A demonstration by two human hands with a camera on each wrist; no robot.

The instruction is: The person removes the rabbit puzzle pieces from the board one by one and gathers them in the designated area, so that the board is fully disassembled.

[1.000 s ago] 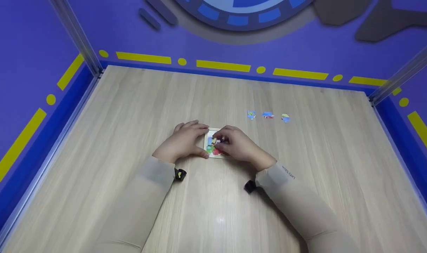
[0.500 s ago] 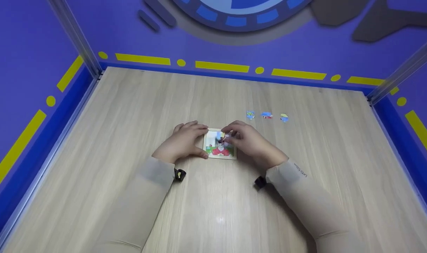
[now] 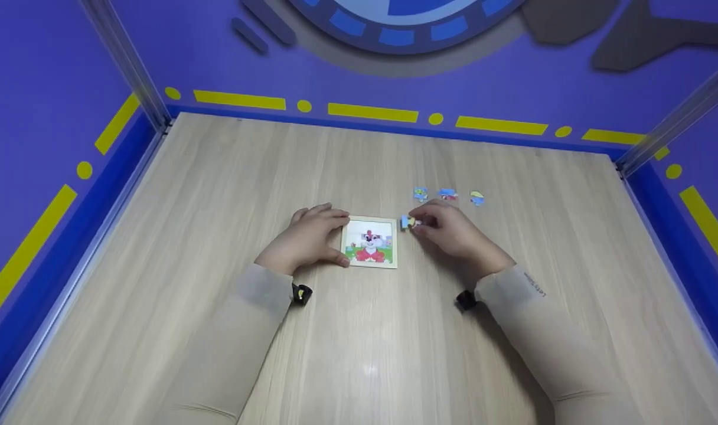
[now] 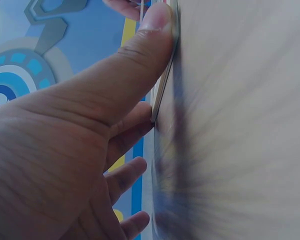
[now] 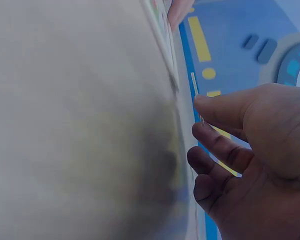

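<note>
A small square puzzle frame (image 3: 395,245) lies on the table in the head view. A cartoon animal picture (image 3: 369,245) shows in its lower part, and the upper part is pale. My left hand (image 3: 307,237) holds the frame's left side, forefinger at the upper left corner and thumb at the lower left. Just right of the frame, my right hand (image 3: 453,231) pinches a puzzle piece (image 3: 404,223) with blue and yellow on it between thumb and forefinger. Edge-on, that piece (image 5: 194,84) shows as a thin sliver in the right wrist view.
Three loose puzzle pieces lie in a row beyond my right hand: a left one (image 3: 420,193), a middle one (image 3: 447,194) and a right one (image 3: 477,198). Blue walls (image 3: 371,88) with yellow marks enclose the wooden table (image 3: 264,159) at the back and sides.
My right hand has moved right, from over the frame to beside it, carrying the puzzle piece. The pale upper part of the frame is now uncovered. The left hand has stayed put.
</note>
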